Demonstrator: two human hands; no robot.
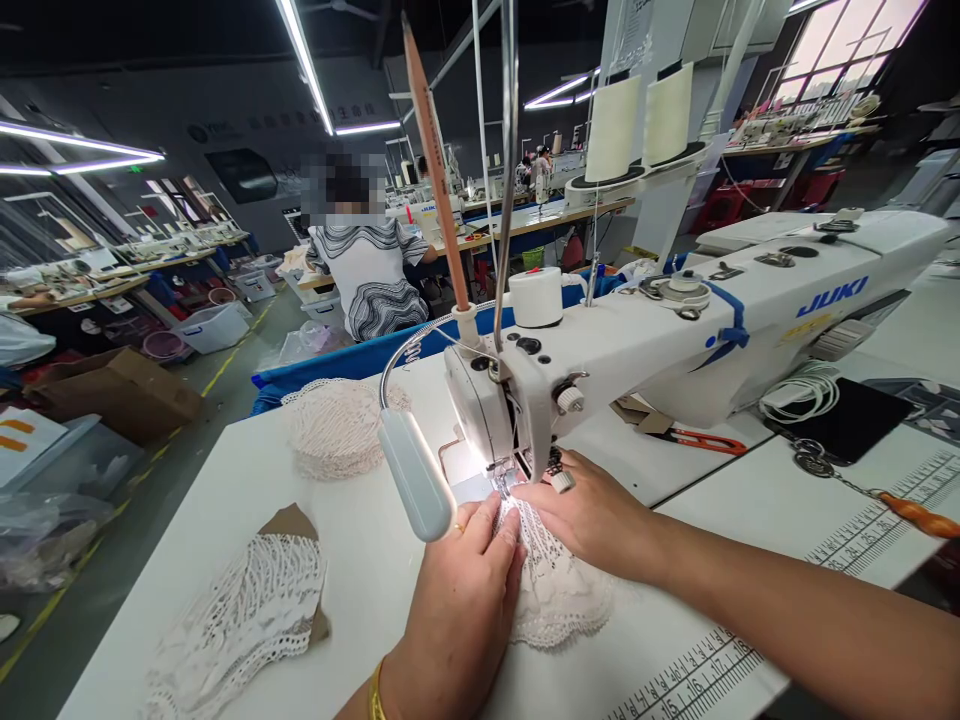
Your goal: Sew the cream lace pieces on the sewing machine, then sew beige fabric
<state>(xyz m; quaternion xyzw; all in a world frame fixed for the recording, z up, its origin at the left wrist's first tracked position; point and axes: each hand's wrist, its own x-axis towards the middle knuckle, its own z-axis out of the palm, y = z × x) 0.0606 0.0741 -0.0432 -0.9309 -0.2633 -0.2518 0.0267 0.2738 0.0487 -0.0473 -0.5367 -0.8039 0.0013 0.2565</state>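
Both the left hand (461, 590) and right hand (592, 515) press flat, fingers spread, on the lace piece (551, 590) under the sewing machine (675, 340) needle (stitching seems midway); more lace (247, 610) waits on the surface (360, 560).

white lace piece (555, 590), flat on table under the needle

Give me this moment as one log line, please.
left hand: pressing lace piece flat | right hand: guiding it by the needle | sewing machine: lamp on | lace stack: behind
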